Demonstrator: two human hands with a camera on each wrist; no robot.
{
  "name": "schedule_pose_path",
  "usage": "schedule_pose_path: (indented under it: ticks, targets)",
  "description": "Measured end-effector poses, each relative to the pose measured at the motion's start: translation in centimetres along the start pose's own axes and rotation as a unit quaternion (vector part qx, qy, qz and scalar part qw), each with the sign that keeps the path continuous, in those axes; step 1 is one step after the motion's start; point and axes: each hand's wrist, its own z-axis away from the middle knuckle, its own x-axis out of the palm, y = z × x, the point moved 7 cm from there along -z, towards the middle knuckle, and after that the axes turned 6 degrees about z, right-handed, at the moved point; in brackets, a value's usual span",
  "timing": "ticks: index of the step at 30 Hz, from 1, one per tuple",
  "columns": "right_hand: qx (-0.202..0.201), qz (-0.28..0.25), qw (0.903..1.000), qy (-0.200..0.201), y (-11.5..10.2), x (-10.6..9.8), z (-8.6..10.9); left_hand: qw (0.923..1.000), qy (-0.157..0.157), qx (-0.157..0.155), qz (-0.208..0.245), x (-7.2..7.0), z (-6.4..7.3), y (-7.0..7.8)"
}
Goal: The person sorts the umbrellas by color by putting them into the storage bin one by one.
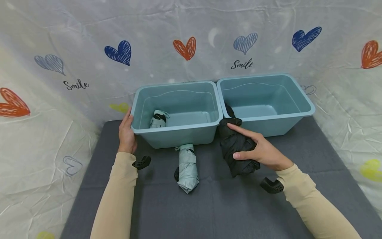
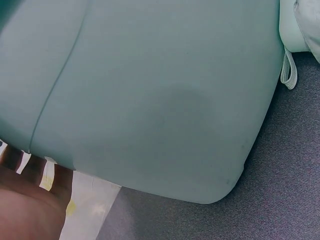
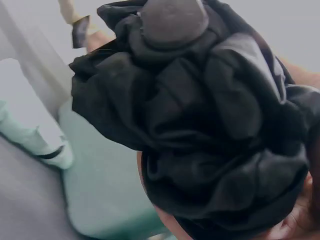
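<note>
My right hand (image 1: 267,153) grips a loosely folded black umbrella (image 1: 234,142) in front of the gap between two blue-green bins. In the right wrist view its crumpled black fabric (image 3: 200,125) and a rounded grey end fill the middle. My left hand (image 1: 126,134) rests with extended fingers along the left end of the left bin (image 1: 176,136); in the left wrist view the fingers lie against the bin wall (image 2: 165,120). A pale green folded umbrella (image 1: 188,169) lies on the table before that bin. Inside it is another pale green umbrella (image 1: 158,120) with a black band.
Beside the left bin stands the right bin (image 1: 274,124). A black thing (image 1: 229,111) shows at its inner left side, partly hidden by the rim. A dark grey cloth (image 1: 215,212) covers the table. Behind hangs a pale sheet (image 1: 155,39) printed with hearts.
</note>
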Motion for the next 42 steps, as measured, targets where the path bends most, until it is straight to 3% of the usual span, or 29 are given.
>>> schedule_pose_path:
  ticks: [8, 11, 15, 19, 26, 31, 42]
  targets:
    - [-0.006, 0.018, 0.9997, -0.015, -3.0, -3.0, -0.7, 1.0000, -0.002, -0.003, 0.001, -0.1, -0.1, -0.2]
    - [-0.009, -0.010, 0.9998, -0.017, -3.6, -4.5, -1.4, 1.0000, -0.004, -0.001, 0.004, -0.1, -0.1, -0.1]
    - [-0.003, -0.053, 0.9985, 0.009, -3.8, -7.1, -2.8, 1.0000, -0.001, -0.001, 0.001, -0.1, 0.0, 0.0]
    - [0.027, -0.081, 0.9958, 0.034, -3.3, -9.7, -4.4, 1.0000, 0.001, -0.005, 0.002, 0.0, 0.0, -0.1]
    - [0.083, -0.117, 0.9892, 0.029, -2.4, -13.1, -7.3, 1.0000, 0.001, -0.001, 0.009, 0.0, 0.0, -0.1]
    - [0.134, -0.077, 0.9874, 0.037, -0.9, -14.5, -9.1, 0.9999, 0.005, 0.003, 0.009, -0.1, 0.1, 0.1]
    - [0.218, -0.002, 0.9758, -0.004, 3.9, -15.3, -11.2, 0.9999, 0.001, 0.004, 0.013, 0.1, 0.1, 0.2]
